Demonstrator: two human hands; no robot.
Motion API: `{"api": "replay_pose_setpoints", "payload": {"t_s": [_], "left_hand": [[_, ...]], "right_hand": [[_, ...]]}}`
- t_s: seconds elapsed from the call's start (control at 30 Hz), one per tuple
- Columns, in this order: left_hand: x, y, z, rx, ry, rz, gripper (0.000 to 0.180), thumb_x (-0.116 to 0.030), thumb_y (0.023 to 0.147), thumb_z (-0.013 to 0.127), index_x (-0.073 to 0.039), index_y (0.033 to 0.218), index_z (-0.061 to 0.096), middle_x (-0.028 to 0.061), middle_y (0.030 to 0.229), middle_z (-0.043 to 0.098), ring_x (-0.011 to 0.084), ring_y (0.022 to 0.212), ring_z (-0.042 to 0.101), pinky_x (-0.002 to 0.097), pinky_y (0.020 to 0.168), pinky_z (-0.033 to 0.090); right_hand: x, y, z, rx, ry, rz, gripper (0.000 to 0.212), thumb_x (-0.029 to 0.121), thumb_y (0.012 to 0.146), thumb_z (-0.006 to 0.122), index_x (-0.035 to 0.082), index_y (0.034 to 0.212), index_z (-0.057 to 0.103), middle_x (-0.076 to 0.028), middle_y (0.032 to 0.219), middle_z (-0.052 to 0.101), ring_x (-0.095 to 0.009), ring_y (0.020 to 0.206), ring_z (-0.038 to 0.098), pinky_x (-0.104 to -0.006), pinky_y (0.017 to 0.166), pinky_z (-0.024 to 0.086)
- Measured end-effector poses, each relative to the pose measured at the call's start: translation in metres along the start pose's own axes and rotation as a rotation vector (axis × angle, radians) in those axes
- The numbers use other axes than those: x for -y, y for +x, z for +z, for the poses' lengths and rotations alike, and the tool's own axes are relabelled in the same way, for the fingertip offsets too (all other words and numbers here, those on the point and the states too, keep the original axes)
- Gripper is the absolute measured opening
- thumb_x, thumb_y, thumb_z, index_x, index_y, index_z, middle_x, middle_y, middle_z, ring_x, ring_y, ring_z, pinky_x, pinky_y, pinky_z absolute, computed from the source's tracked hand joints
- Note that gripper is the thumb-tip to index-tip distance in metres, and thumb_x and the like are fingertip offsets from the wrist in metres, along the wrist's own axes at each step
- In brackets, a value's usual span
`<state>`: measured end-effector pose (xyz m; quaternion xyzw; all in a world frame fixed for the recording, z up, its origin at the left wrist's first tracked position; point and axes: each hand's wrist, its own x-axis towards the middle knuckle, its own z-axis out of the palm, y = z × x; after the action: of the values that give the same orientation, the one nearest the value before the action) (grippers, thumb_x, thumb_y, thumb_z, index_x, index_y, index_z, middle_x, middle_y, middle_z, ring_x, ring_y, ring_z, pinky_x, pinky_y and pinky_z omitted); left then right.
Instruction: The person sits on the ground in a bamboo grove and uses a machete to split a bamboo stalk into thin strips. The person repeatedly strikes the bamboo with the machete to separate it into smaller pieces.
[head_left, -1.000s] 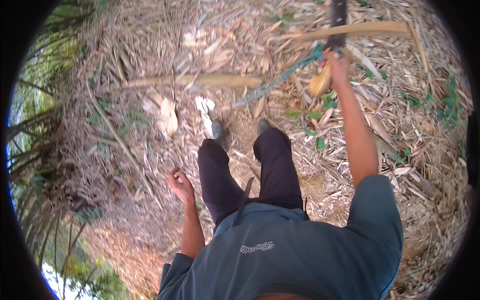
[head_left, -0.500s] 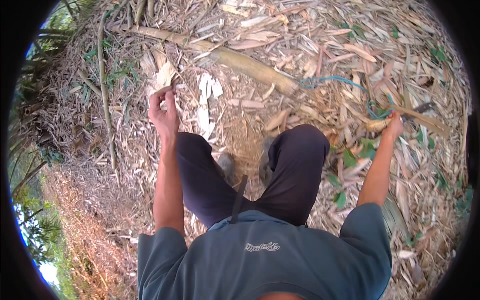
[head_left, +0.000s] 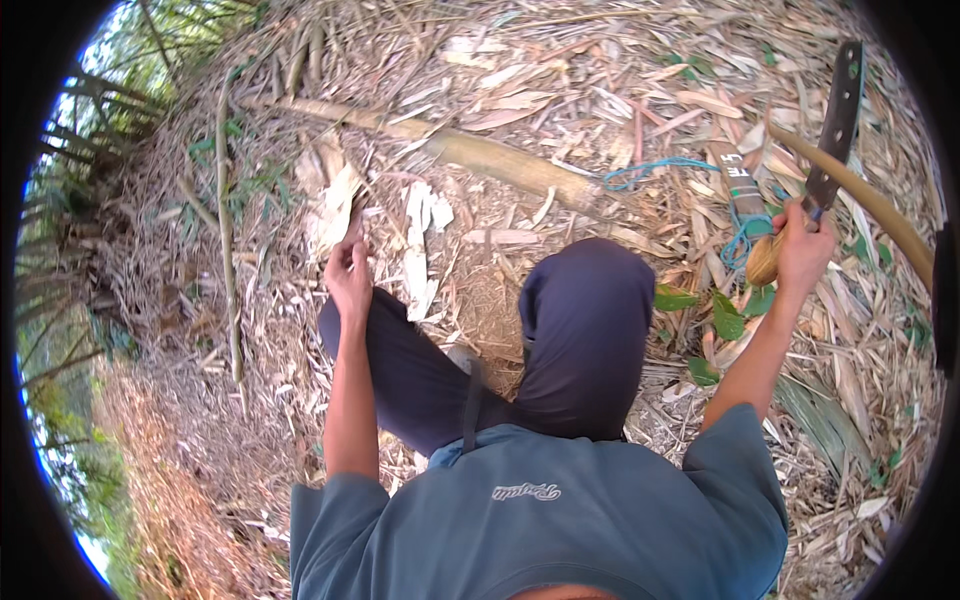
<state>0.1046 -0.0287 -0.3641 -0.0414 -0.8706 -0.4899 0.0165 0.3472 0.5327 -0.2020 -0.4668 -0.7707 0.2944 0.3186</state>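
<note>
My right hand (head_left: 803, 255) is closed around a machete (head_left: 838, 115), its light wooden handle below the fist and its dark blade, with holes along it, pointing up and away. A tan curved strip (head_left: 885, 215) crosses the blade's lower part; whether it is attached to anything I cannot tell. Beside this hand lies a sheath-like flat piece (head_left: 738, 178) with blue cord (head_left: 735, 245). My left hand (head_left: 348, 280) has its fingers curled together just below a pale, split piece of wood (head_left: 338, 212). What the fingers hold, if anything, is too small to make out.
A bamboo pole (head_left: 510, 165) lies across the ground ahead of my knees. White splintered pieces (head_left: 425, 225) lie left of centre, a thin stick (head_left: 228, 250) farther left. Dry husks cover the ground, with green leaves (head_left: 728, 315) near my right forearm and foliage at the far left.
My right hand has raised the machete, so the blade now points up instead of lying out to the right. My left hand has shifted slightly right and nearer to me. My left knee has leaned outward.
</note>
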Motion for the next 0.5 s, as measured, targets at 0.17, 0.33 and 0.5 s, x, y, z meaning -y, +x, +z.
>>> {"api": "replay_pose_setpoints", "payload": {"t_s": [0.17, 0.33, 0.5], "left_hand": [[0.007, 0.002, 0.015, -0.099, -0.162, 0.047, 0.018, -0.013, 0.100, 0.061, 0.002, 0.107, 0.069, 0.0032, 0.081, 0.070, 0.0062, 0.072, 0.060, 0.0214, 0.065, 0.044], [0.011, 0.010, 0.020, 0.001, -0.118, 0.055, 0.018, -0.011, 0.099, 0.061, 0.004, 0.107, 0.068, 0.0064, 0.082, 0.070, 0.0094, 0.075, 0.064, 0.0253, 0.071, 0.051], [0.010, 0.004, 0.017, -0.097, -0.270, 0.013, 0.017, -0.012, 0.097, 0.062, 0.002, 0.101, 0.070, 0.0060, 0.078, 0.070, 0.0088, 0.067, 0.061, 0.0262, 0.063, 0.049]], "right_hand": [[0.112, -0.029, 0.042, 0.398, 0.355, -0.094, 0.024, 0.026, 0.091, 0.070, 0.002, 0.091, 0.069, -0.004, 0.069, 0.066, -0.012, 0.063, 0.064, -0.0277, 0.059, 0.050], [0.217, -0.081, 0.124, 0.801, 0.412, -0.171, 0.033, 0.031, 0.094, 0.069, -0.002, 0.091, 0.070, -0.004, 0.070, 0.067, -0.011, 0.063, 0.065, -0.0266, 0.059, 0.051], [0.250, -0.153, 0.224, 0.926, 0.079, -0.408, 0.041, 0.040, 0.095, 0.066, -0.001, 0.098, 0.073, -0.008, 0.071, 0.073, -0.016, 0.063, 0.069, -0.0347, 0.068, 0.057]]}}
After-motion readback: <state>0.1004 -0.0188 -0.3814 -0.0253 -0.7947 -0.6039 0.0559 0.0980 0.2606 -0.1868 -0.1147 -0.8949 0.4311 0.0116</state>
